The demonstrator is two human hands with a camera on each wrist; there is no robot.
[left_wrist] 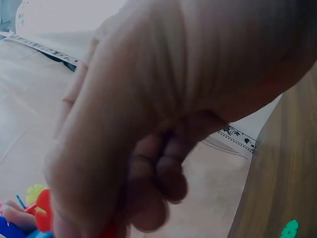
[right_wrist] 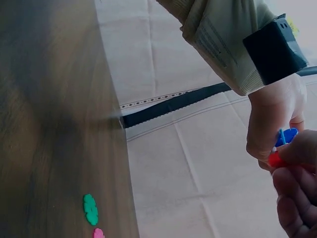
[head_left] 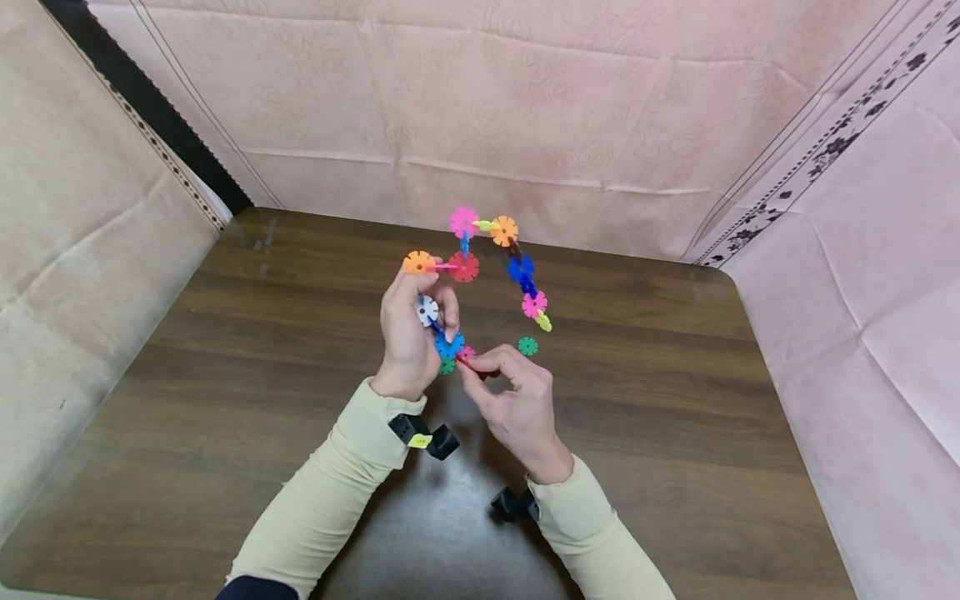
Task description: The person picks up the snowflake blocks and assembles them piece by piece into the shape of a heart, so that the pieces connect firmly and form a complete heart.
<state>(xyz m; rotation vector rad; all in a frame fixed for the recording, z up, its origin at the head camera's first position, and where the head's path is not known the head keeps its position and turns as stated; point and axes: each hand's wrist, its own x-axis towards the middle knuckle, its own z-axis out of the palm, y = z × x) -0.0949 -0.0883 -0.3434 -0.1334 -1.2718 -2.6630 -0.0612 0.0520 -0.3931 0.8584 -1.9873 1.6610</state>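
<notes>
My left hand (head_left: 408,337) holds a chain of slotted plastic flower discs, its fingers curled about a white disc (head_left: 427,310) and a blue disc (head_left: 450,344). In my right hand (head_left: 517,400), thumb and forefinger pinch a red disc (head_left: 470,364) against the blue disc's end, beside a small pink disc (head_left: 467,352). An orange disc (head_left: 418,262) sticks out above the left thumb. From it the chain runs through a red disc (head_left: 464,267) and a pink disc (head_left: 464,222). In the right wrist view, fingers partly hide a red disc (right_wrist: 276,159).
The chain's far part bends through an orange disc (head_left: 504,231) and a blue disc (head_left: 521,268) to a lime disc (head_left: 543,322). A separate green disc (head_left: 528,345) is right of the hands. Pink patterned cloth (head_left: 525,100) rises behind the wooden table (head_left: 660,400).
</notes>
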